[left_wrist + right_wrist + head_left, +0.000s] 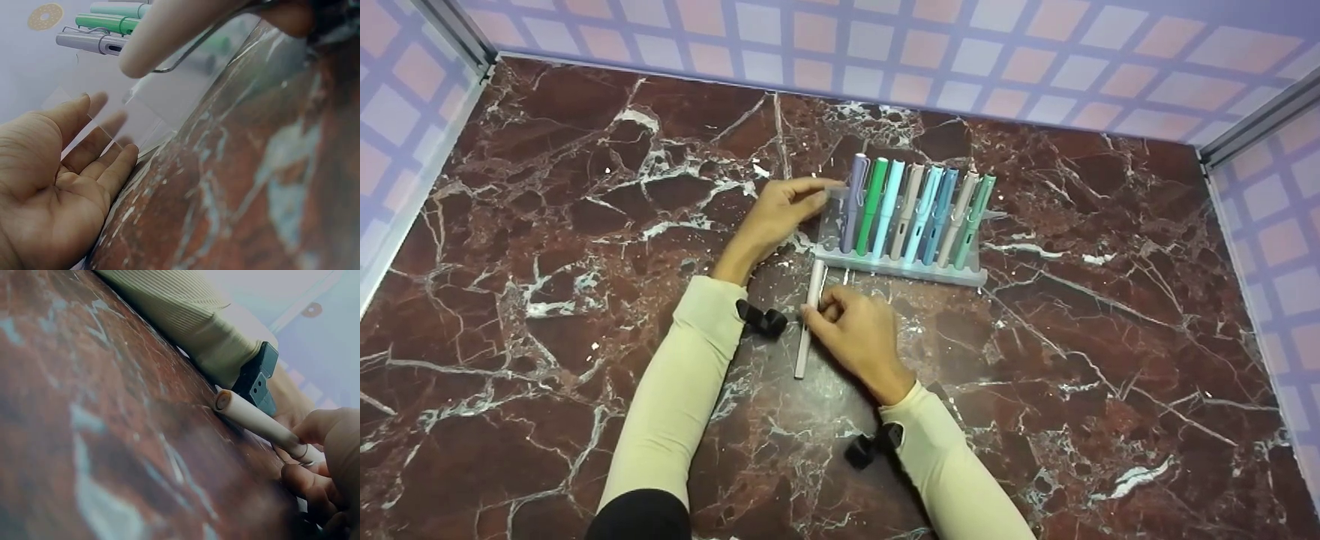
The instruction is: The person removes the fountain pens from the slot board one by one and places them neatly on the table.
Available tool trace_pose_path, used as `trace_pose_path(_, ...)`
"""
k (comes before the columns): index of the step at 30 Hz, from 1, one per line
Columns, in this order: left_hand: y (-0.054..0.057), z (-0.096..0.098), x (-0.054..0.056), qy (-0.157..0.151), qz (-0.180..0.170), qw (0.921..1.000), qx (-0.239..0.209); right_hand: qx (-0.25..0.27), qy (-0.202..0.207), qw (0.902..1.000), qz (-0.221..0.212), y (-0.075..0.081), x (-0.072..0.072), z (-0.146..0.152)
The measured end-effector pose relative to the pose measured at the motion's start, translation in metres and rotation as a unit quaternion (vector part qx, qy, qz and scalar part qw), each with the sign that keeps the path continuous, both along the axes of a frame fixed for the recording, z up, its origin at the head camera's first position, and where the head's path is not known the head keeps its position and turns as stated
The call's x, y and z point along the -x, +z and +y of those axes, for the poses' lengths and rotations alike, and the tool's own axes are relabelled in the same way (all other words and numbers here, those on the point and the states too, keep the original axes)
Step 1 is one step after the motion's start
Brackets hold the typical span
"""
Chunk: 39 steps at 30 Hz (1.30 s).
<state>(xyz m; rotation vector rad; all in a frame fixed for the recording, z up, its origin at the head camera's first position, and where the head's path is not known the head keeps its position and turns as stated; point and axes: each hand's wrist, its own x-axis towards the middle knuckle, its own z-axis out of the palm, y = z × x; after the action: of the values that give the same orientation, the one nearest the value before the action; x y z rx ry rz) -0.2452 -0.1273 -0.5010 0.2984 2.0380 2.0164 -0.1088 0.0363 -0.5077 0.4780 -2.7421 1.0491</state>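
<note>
A clear pen stand (906, 271) holds a row of several capped pens, from a purple-grey pen (852, 202) and a green pen (872, 206) at its left to a teal pen (975, 221) at its right. At the stand's upper left side, my left hand (774, 219) pinches the clear edge; in the left wrist view some fingers show through the transparent panel (169, 107). My right hand (861, 330) pinches a pale pinkish pen (815, 281) between thumb and fingers. This pen slants in front of the stand's left corner, its far end close to the front ledge.
Dark red marbled tabletop (1072, 420) surrounds the stand. Checkered panels (877, 45) border the back and both sides. Black wrist cameras (765, 321) sit on both cream sleeves (675, 397).
</note>
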Motion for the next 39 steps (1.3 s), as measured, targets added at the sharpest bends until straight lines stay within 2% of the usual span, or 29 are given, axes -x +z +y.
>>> trace_pose_path(10,-0.0010,-0.0003,0.0007,0.005,0.006,0.9998,0.016,-0.030,0.000,0.9976,0.063,-0.0014,-0.0020,-0.0064)
trace_pose_path(18,-0.0007,0.0000,0.0005,0.000,0.010,0.9997,0.023,-0.029,0.005,0.9959,0.085,-0.0034,-0.0018,-0.0089)
trace_pose_path(28,-0.0011,-0.0008,-0.0008,-0.001,0.015,0.9997,0.017,-0.040,0.011,0.9965,0.072,-0.0030,-0.0022,-0.0087)
trace_pose_path(35,0.0003,-0.0003,-0.0003,0.000,0.020,0.9997,0.012,-0.093,0.012,0.9930,0.072,-0.0025,-0.0028,-0.0094)
trace_pose_path(39,-0.0007,-0.0008,0.0003,-0.003,0.027,0.9995,0.017,-0.099,0.014,0.9933,0.058,-0.0015,-0.0034,-0.0094)
